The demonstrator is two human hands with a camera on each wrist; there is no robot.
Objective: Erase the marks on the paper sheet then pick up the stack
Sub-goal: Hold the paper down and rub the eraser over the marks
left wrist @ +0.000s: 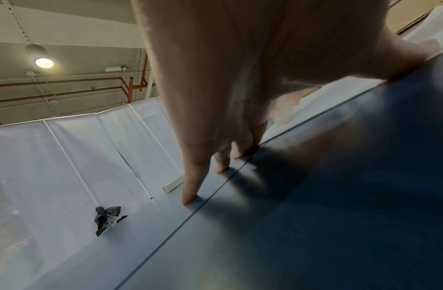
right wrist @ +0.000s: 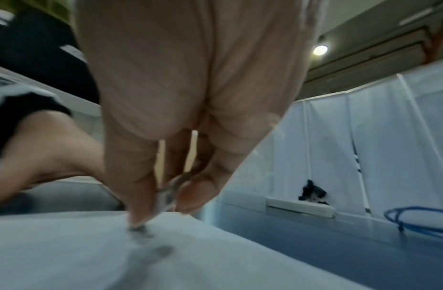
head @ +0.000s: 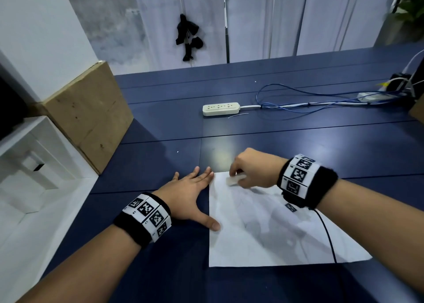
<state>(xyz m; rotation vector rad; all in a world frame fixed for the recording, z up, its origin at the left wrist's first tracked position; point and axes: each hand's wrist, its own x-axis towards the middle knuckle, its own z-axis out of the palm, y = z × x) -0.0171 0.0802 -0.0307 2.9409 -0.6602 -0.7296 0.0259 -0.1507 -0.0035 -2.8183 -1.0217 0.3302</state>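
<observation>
A white paper sheet (head: 270, 229) lies on the dark blue table (head: 298, 142), near its front edge. My left hand (head: 190, 195) lies flat beside the sheet's left edge, fingers straight, with the thumb tip pressing on the paper's edge. My right hand (head: 243, 174) is at the sheet's far corner and pinches a small white eraser (head: 235, 180) against the paper. In the right wrist view the eraser (right wrist: 166, 198) sits between thumb and fingers, touching the paper (right wrist: 79, 251), blurred by motion. Any marks on the sheet are too faint to make out.
A white power strip (head: 220, 108) and blue cables (head: 309, 100) lie farther back on the table. A cardboard box (head: 91, 116) leans at the left edge beside white shelving (head: 29, 165). White curtains (head: 263, 18) stand behind the table.
</observation>
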